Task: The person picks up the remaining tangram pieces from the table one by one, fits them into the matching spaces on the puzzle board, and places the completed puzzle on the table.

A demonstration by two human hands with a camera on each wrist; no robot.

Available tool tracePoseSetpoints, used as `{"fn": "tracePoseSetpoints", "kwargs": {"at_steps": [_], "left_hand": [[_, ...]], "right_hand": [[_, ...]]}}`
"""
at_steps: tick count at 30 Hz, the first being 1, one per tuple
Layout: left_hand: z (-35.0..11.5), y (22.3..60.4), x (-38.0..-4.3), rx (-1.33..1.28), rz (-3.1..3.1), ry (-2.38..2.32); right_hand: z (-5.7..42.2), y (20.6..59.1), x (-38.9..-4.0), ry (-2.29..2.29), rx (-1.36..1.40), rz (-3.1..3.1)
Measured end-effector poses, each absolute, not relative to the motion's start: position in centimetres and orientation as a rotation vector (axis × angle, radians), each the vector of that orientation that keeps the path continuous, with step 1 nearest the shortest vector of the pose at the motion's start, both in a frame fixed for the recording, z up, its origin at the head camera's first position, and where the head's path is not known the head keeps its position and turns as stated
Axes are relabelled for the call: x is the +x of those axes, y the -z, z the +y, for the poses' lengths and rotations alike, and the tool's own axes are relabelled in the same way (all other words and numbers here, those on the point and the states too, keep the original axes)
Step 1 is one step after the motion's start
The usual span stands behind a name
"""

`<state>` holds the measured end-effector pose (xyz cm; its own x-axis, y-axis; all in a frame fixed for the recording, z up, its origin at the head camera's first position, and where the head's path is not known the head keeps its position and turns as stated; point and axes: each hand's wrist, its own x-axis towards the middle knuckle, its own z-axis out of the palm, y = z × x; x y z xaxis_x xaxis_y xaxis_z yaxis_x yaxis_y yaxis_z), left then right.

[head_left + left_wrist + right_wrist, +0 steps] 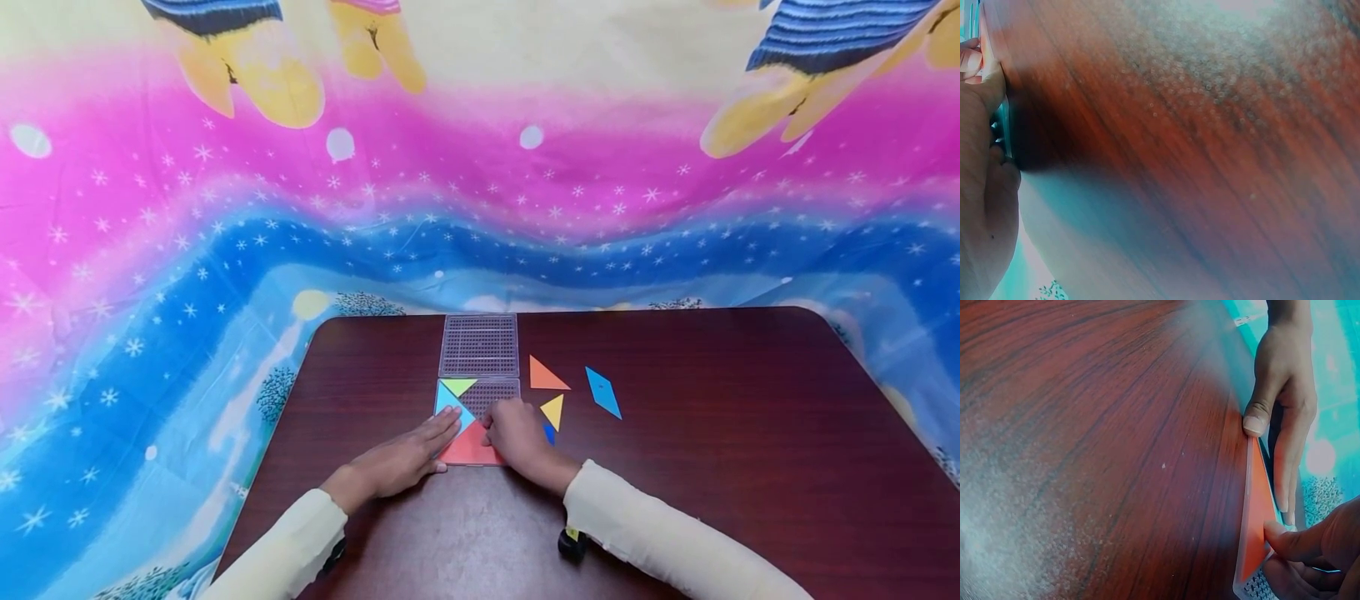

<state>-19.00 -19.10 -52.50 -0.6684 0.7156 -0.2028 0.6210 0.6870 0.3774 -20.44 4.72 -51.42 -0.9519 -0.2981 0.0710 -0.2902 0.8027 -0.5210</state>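
A clear tangram case lies open on the table, its lower half holding a small green triangle, a large light blue triangle and a large red triangle. My left hand lies with extended fingers over the light blue triangle, its thumb by the case's front edge. Over the right of the red triangle, my right hand has curled fingers; the right wrist view shows its thumb on the red triangle's edge. What its fingertips touch underneath is partly hidden. In the left wrist view the left hand shows only at the edge.
To the right of the case lie an orange triangle, a yellow triangle and a blue parallelogram. A dark blue piece is partly behind the right hand. A patterned cloth hangs behind the brown table.
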Motion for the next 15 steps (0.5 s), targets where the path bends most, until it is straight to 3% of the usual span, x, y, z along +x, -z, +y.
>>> {"fn": "tracePoseSetpoints", "kwargs": {"at_steps": [15], "left_hand": [[-19.05, 52.58, -19.15, 1.057, 2.568, -0.372]], "right_hand": [[4.97, 51.39, -20.63, 0.870, -0.454, 2.963]]}}
